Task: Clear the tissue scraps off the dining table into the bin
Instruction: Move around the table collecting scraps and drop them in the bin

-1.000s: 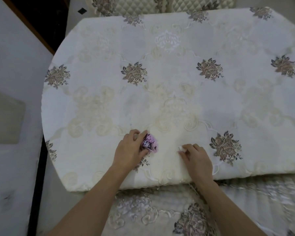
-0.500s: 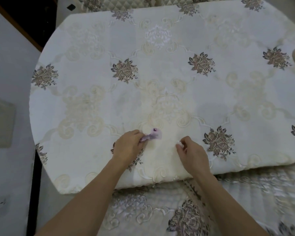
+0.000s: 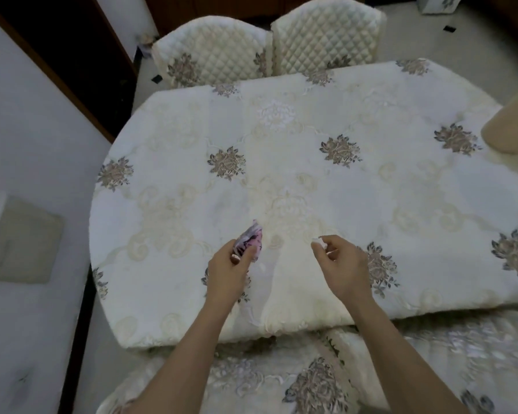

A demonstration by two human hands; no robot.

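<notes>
- Now, toward 6 o'clock on the table [image 3: 281, 150], the left hand [image 3: 226, 271] holds a crumpled pink scrap [image 3: 251, 238], fingers [image 3: 252, 254] curled round it.
- Just beside it, toward 3 o'clock, the right hand [image 3: 343, 265] pinches a tiny white scrap [image 3: 315, 242] between thumb and forefinger.
- Both scraps look feather-light, soft and easily torn. A gentle pinch anywhere should hold them.
- No bin is in view.
- No writing or brand can be read.

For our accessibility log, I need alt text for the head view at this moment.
The left hand grips a crumpled pink-and-white tissue and the right hand pinches a small white scrap, both above a dining table covered in a cream floral cloth. Two quilted chairs stand at the far side; no bin shows.
</notes>
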